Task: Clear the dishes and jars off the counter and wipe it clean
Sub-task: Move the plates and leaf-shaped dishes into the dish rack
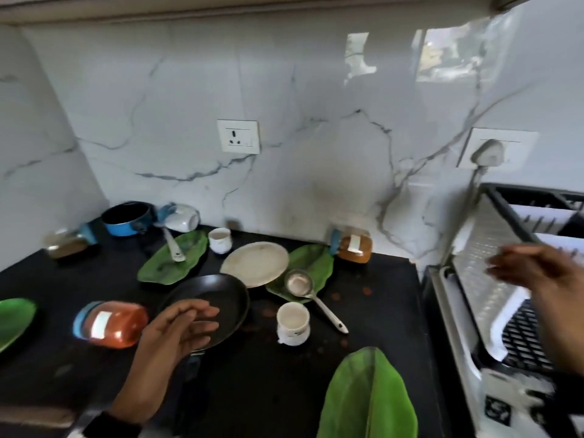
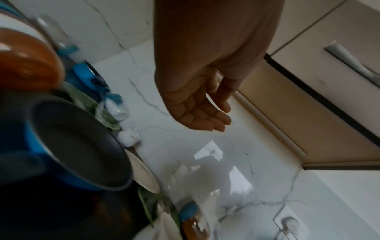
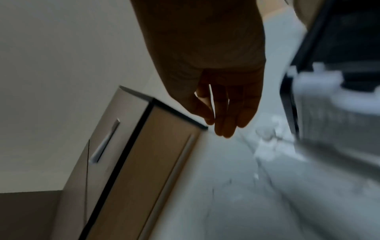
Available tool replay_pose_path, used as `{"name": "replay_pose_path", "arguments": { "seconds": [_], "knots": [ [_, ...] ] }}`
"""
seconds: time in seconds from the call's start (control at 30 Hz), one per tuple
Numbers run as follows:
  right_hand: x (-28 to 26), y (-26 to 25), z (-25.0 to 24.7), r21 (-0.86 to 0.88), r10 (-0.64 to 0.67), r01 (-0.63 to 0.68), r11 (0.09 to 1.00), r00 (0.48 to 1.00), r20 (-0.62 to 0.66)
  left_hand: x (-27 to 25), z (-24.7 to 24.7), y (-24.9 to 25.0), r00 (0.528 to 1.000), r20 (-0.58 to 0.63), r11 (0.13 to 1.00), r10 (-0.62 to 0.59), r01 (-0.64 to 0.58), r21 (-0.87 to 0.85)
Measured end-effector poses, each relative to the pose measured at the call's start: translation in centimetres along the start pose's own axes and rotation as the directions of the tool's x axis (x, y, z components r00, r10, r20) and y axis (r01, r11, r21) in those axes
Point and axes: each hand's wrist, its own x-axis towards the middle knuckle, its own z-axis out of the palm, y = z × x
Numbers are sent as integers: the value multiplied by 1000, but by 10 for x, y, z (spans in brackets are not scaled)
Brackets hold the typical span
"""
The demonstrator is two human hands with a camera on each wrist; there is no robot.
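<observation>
My left hand (image 1: 185, 327) hovers open over the near rim of a black frying pan (image 1: 218, 298) on the black counter (image 1: 379, 298); in the left wrist view the left hand (image 2: 205, 116) holds nothing. An orange jar (image 1: 110, 324) lies on its side left of the pan. A white plate (image 1: 254, 263), two white cups (image 1: 292, 324) (image 1: 220, 240), a ladle (image 1: 303, 287), a spoon (image 1: 172, 245), green leaf plates (image 1: 368, 396) and another jar (image 1: 354, 248) lie around. My right hand (image 1: 518, 263) is blurred, empty, fingers straight, over the dish rack (image 1: 505, 222).
A blue pot (image 1: 128, 218), an overturned white cup (image 1: 181, 218) and a brown jar (image 1: 64, 243) sit at the back left by the marble wall. Wall sockets (image 1: 238, 136) are above the counter. Brown stains (image 1: 335, 295) dot the counter near the cup.
</observation>
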Motion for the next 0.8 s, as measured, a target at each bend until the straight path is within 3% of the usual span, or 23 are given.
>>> {"name": "replay_pose_path", "arguments": {
  "seconds": [0.07,0.17,0.23,0.3,0.37,0.43,0.5,0.63,0.77,0.8],
  "knots": [
    [-14,9,49,-23,150,-148,989,984,99,-2,-29,-2,998,-56,999,-31,29,-29],
    [-42,46,135,-49,360,-363,931,885,296,-2,-69,-7,988,-135,996,-79,72,-54],
    [-56,68,187,-49,506,-531,846,771,386,-2,-96,-10,978,-189,995,-90,78,-70],
    [-73,86,236,-38,622,-693,720,620,479,-1,-121,-11,969,-229,994,-92,77,-77],
    [-84,105,279,-57,733,-806,589,504,457,1,-147,-10,960,-264,995,-90,74,-71],
    [-86,120,312,-74,815,-860,505,446,369,4,-173,-8,955,-280,994,-95,77,-74],
    [-84,140,333,-55,854,-887,458,422,306,9,-195,-7,947,-299,991,-120,98,-87],
    [-79,171,361,67,866,-888,455,459,200,16,-237,-4,934,-335,989,-128,95,-113],
    [-73,180,384,-33,838,-841,540,533,121,18,-274,-5,932,-334,982,-141,89,-165],
    [-72,182,388,-68,807,-805,589,583,95,19,-281,-5,931,-336,980,-145,88,-180]
  ]
}}
